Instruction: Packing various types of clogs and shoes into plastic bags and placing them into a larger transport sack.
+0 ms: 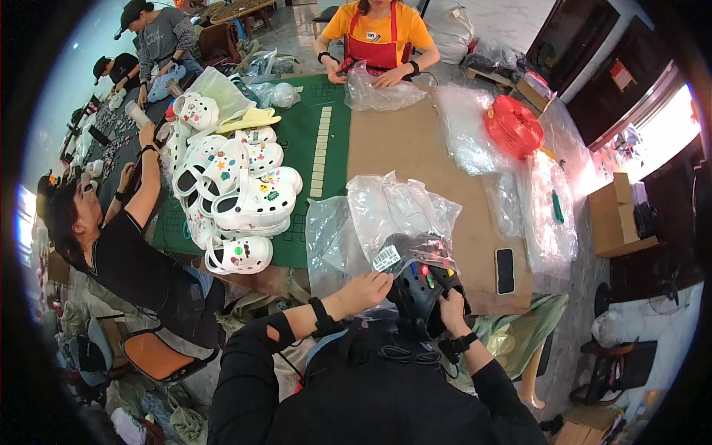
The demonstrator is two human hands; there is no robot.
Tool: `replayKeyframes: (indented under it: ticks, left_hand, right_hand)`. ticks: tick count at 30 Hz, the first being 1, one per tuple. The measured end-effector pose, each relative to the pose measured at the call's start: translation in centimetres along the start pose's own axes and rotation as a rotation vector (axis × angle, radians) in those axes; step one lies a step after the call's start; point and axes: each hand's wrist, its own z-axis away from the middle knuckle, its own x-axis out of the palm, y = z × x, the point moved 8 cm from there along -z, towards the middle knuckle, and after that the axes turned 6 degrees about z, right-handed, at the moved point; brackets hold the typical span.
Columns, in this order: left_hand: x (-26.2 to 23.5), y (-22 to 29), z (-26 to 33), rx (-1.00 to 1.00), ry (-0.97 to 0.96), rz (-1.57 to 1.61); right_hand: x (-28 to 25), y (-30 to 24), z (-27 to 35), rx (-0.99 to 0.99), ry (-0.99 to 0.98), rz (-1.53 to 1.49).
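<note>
At the near edge of the brown work table [400, 148], just below the picture's centre, the person holds a black clog [421, 291] dotted with small coloured charms, partly inside a clear plastic bag [415, 248] that carries a white label. The left hand [365, 288] sits at nine o'clock from the clog, fingers closed in a pinch on the bag's edge beside the label. The right hand [452, 305] is at four o'clock from the clog, fingers curled round its rim and gripping it. Both forearms wear black sleeves and black wrist straps.

Loose clear bags [386, 211] lie in a heap at twelve o'clock from the clog, touching the bag in hand. A dark phone [504, 271] lies flat at three o'clock, near but apart from the right hand. Farther off at one o'clock a red coil [514, 126] rests on more plastic sheeting.

At ten o'clock a pile of white clogs [237, 189] with coloured charms sits on a green mat [315, 148]. A seated person in black [126, 259] is beside that pile at nine o'clock, one arm raised over it. At twelve o'clock, across the table, a person in a yellow shirt and red apron [377, 37] handles another clear bag.
</note>
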Motion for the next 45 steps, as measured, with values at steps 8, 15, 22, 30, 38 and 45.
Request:
replayKeyframes:
  ticks: [8, 15, 22, 30, 38, 45]
  left_hand:
    - [1.8, -2.9, 0.4, -0.232, 0.063, 0.154]
    - [0.1, -7.5, 0.7, -0.412, 0.204, -0.023]
    - [2.5, -2.4, -0.4, -0.156, 0.012, -0.07]
    - [5.6, -5.4, 5.2, -0.325, -0.084, -0.15]
    - [5.3, -5.9, 5.9, -0.501, 0.013, -0.066]
    - [5.2, -6.9, 7.6, -0.674, 0.007, -0.132]
  right_hand:
    - [0.8, -5.5, -0.2, -0.022, 0.063, 0.222]
    - [4.8, -8.0, 0.1, -0.257, 0.041, 0.342]
    - [7.5, -9.1, -0.3, -0.309, -0.001, 0.271]
    - [8.1, -9.1, -1.3, -0.453, -0.293, 0.275]
    - [-0.1, -5.2, -6.9, -0.305, 0.035, -0.03]
    - [-0.1, -4.0, -8.9, -0.149, 0.016, -0.424]
